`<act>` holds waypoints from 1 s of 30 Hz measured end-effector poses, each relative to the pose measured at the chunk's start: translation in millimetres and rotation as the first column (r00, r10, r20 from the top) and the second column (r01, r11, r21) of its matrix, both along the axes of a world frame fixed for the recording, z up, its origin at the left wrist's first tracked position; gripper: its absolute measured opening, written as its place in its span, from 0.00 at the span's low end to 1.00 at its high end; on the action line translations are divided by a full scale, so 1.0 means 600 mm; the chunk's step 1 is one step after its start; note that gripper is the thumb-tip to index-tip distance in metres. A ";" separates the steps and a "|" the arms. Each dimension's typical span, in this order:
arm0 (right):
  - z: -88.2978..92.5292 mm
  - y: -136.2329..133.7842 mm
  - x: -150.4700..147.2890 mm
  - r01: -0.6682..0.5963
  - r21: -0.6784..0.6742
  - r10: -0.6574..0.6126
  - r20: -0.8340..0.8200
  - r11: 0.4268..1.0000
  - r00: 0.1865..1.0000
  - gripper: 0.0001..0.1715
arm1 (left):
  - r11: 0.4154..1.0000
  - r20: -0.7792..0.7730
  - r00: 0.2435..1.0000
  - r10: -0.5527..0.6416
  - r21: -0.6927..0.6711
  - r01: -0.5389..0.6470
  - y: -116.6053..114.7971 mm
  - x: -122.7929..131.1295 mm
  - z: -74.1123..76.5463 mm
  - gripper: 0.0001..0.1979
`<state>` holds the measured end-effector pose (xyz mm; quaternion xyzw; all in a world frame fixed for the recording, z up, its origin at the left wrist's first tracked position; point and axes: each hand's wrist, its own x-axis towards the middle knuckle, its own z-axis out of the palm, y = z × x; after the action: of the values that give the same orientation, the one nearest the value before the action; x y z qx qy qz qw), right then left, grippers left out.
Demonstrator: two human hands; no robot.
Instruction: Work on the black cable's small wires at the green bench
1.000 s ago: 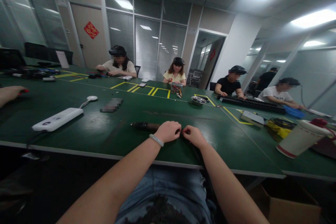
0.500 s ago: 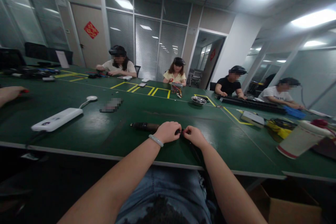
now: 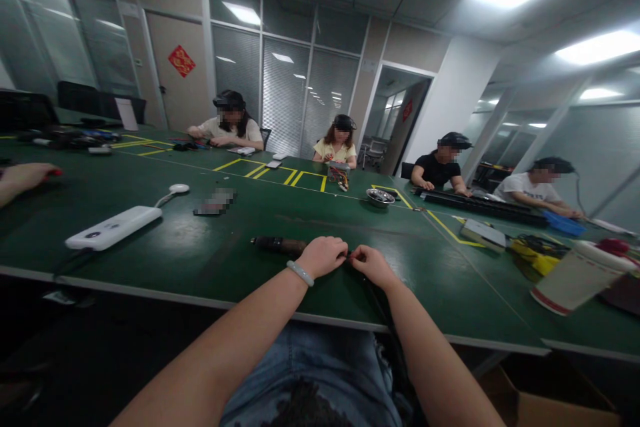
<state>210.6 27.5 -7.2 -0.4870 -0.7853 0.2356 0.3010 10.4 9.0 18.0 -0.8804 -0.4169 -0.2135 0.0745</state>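
Note:
A dark, rod-shaped tool point(image 3: 280, 245) with a brown section lies on the green table, its right end hidden by my left hand point(image 3: 325, 257). That hand wears a pale bracelet point(image 3: 300, 273) and its fingers are closed at a small dark piece. Close beside it on the right, my right hand point(image 3: 373, 265) pinches something small and dark. What either hand holds is too small to name. A dark cable point(image 3: 383, 307) runs from beneath my right hand over the table's front edge.
A white power strip point(image 3: 115, 227) and a blurred flat item point(image 3: 216, 202) lie left. Behind my hands is a metal bowl point(image 3: 381, 197). Rightward stand a grey box point(image 3: 483, 235) and a tilted cup point(image 3: 575, 280). Another person's hand point(image 3: 30, 180) reaches in at left.
The whole view has shifted slightly. My two hands stay close together, with the dark piece between them now less visible. The tool lies in about the same place.

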 end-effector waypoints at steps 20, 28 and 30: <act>0.003 -0.005 -0.004 0.003 -0.018 -0.003 -0.002 1.000 1.000 0.08 | 1.000 -0.006 1.000 0.011 0.015 -0.011 -0.001 0.000 -0.001 0.04; 0.002 -0.003 -0.003 0.001 0.002 -0.001 0.011 1.000 1.000 0.06 | 1.000 0.011 1.000 0.005 -0.003 -0.005 0.000 0.000 -0.002 0.04; 0.001 -0.002 -0.003 -0.002 -0.001 0.002 0.012 1.000 1.000 0.06 | 1.000 0.006 1.000 0.020 -0.009 -0.020 0.001 0.000 -0.002 0.05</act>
<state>208.7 26.1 -6.5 -0.4877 -0.7875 0.2334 0.2957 10.1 9.4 16.9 -0.8757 -0.4271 -0.2135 0.0713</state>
